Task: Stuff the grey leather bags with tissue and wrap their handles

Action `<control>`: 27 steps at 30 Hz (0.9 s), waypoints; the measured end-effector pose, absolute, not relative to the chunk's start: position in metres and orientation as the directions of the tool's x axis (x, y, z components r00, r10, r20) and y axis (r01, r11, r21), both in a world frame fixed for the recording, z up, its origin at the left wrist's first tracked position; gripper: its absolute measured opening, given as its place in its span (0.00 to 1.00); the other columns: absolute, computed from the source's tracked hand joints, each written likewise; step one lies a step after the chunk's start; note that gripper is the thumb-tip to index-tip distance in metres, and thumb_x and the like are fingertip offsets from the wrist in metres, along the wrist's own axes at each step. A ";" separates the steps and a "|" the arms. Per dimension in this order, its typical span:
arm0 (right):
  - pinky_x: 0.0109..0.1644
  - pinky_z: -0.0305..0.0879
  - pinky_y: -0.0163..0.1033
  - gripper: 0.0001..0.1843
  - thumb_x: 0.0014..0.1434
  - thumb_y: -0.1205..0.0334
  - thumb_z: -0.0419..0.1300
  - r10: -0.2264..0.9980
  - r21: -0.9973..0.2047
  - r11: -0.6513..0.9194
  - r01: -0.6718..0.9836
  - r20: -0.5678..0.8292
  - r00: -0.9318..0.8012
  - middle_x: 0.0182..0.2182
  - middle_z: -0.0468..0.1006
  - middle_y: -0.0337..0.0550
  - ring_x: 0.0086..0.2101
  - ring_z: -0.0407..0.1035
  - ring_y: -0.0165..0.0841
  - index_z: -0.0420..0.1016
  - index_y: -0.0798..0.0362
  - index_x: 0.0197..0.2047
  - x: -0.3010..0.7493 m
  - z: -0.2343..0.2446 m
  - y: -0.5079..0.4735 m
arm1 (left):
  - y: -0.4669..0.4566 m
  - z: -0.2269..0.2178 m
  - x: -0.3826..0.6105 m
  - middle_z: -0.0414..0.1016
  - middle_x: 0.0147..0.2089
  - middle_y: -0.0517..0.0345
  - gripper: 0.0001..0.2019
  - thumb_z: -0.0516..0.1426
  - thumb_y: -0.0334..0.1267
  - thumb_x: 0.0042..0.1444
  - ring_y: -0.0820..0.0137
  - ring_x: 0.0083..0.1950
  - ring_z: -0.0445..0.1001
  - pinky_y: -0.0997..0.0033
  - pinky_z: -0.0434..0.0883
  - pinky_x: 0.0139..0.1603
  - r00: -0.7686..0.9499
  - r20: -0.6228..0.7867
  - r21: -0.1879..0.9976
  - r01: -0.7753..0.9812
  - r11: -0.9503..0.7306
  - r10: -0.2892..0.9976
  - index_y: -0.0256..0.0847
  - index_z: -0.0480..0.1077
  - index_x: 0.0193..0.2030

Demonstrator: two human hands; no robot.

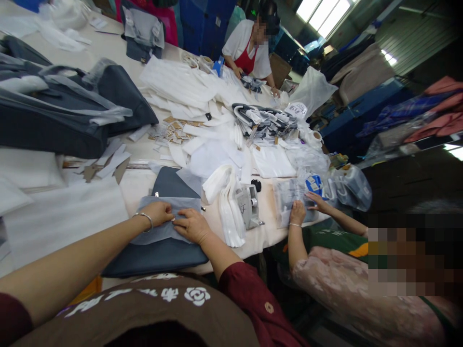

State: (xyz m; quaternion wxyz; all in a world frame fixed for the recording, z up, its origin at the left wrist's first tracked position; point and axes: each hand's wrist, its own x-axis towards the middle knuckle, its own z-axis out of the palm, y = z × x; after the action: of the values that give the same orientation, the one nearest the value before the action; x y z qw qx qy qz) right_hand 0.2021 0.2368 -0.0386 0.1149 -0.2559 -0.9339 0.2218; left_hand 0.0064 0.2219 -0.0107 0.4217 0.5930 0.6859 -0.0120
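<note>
A dark blue-grey bag (155, 256) lies flat on the table in front of me, its narrower top pointing away. A sheet of thin whitish tissue paper (159, 235) covers its middle. On the paper rests my left hand (157, 214), with a bracelet at the wrist and its fingers curled together; what they pinch, if anything, is hidden. My right hand (193, 226) lies just beside it, fingers stretched out and pressing on the paper. A tiny pale bit shows between the two hands. Small metal fittings stick out at both sides of the bag.
White strips (231, 212) and a tape dispenser (249, 206) stand right of the bag. A co-worker's hands (298, 212) press a clear plastic packet (282, 197). Dark bags (123, 96) are heaped at left, foam sheets (72, 217) below. Another person (249, 48) works across the table.
</note>
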 end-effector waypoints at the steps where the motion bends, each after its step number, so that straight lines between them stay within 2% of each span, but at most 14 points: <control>1: 0.56 0.60 0.43 0.13 0.61 0.53 0.58 0.528 -0.476 0.770 0.425 0.102 -0.843 0.51 0.70 0.46 0.49 0.63 0.37 0.79 0.47 0.44 0.202 -0.039 0.237 | 0.222 -0.010 0.006 0.71 0.21 0.62 0.12 0.55 0.46 0.51 0.72 0.22 0.69 0.74 0.58 0.26 0.067 -0.589 0.488 0.824 0.289 0.805 0.38 0.68 0.31; 8: 0.56 0.60 0.44 0.13 0.61 0.53 0.58 0.532 -0.479 0.772 0.417 0.129 -0.837 0.50 0.71 0.46 0.49 0.63 0.38 0.80 0.47 0.43 0.203 -0.043 0.236 | 0.222 -0.015 0.005 0.72 0.26 0.58 0.10 0.57 0.45 0.48 0.69 0.29 0.67 0.72 0.55 0.30 0.079 -0.515 0.476 0.854 0.208 0.854 0.39 0.69 0.28; 14: 0.56 0.60 0.44 0.13 0.61 0.54 0.58 0.523 -0.464 0.785 0.411 0.138 -0.841 0.50 0.71 0.47 0.48 0.64 0.38 0.80 0.48 0.43 0.202 -0.041 0.236 | 0.223 -0.018 0.004 0.72 0.25 0.58 0.09 0.56 0.44 0.47 0.68 0.28 0.69 0.72 0.56 0.29 0.069 -0.521 0.466 0.858 0.216 0.851 0.40 0.69 0.28; 19: 0.55 0.61 0.43 0.13 0.60 0.53 0.58 0.526 -0.469 0.781 0.413 0.138 -0.839 0.50 0.71 0.47 0.49 0.64 0.38 0.80 0.48 0.43 0.203 -0.041 0.236 | 0.223 -0.019 0.004 0.72 0.23 0.61 0.12 0.55 0.47 0.48 0.70 0.23 0.69 0.73 0.58 0.26 0.072 -0.620 0.479 0.823 0.305 0.781 0.40 0.68 0.31; 24: 0.56 0.60 0.43 0.13 0.60 0.54 0.58 0.523 -0.469 0.782 0.410 0.138 -0.841 0.50 0.71 0.47 0.49 0.64 0.37 0.80 0.49 0.42 0.202 -0.039 0.236 | 0.225 -0.024 0.004 0.73 0.25 0.59 0.12 0.56 0.48 0.46 0.67 0.29 0.71 0.73 0.57 0.28 0.072 -0.533 0.445 0.871 0.207 0.843 0.41 0.68 0.29; 27: 0.56 0.60 0.43 0.13 0.60 0.54 0.58 0.525 -0.469 0.781 0.412 0.136 -0.840 0.50 0.71 0.47 0.49 0.64 0.37 0.80 0.49 0.43 0.202 -0.039 0.236 | 0.226 -0.024 0.005 0.73 0.23 0.60 0.10 0.56 0.46 0.46 0.67 0.26 0.71 0.73 0.58 0.26 0.048 -0.586 0.440 0.857 0.268 0.809 0.41 0.68 0.29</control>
State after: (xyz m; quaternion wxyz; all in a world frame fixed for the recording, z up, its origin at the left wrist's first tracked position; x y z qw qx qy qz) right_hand 0.2021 0.2360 -0.0385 0.1308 -0.2506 -0.9346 0.2161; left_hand 0.0052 0.2256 -0.0244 0.3986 0.6044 0.6892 -0.0306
